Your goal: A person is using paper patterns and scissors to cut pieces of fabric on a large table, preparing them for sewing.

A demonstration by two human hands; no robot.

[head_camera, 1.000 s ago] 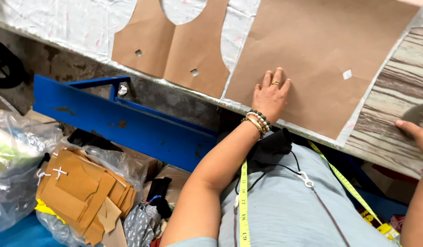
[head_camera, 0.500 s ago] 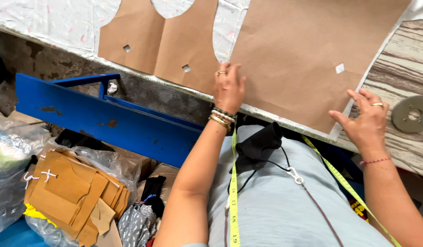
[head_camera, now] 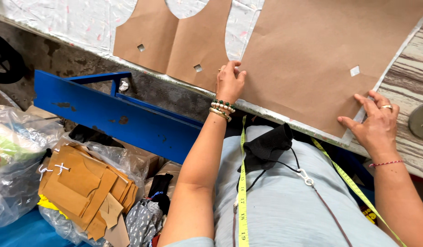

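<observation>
A large brown paper pattern piece (head_camera: 312,55) lies on pale printed fabric (head_camera: 60,20) spread over the table. My left hand (head_camera: 229,82) rests at the near left corner of this piece, fingers curled on its edge. At the piece's near right corner, my right hand (head_camera: 374,123) presses down with spread fingers; it wears a ring. Two smaller brown pattern pieces (head_camera: 175,39) lie side by side to the left, just beyond my left hand.
A round grey metal disc (head_camera: 421,121) sits on the wood-grain tabletop (head_camera: 410,82) at right. Below the table edge stand a blue metal frame (head_camera: 120,114) and plastic bags of brown cut-outs (head_camera: 78,183). A yellow tape measure (head_camera: 242,183) hangs round my neck.
My left hand slid left along the near edge to the large piece's left corner. My right hand came in from the right onto its near right corner.
</observation>
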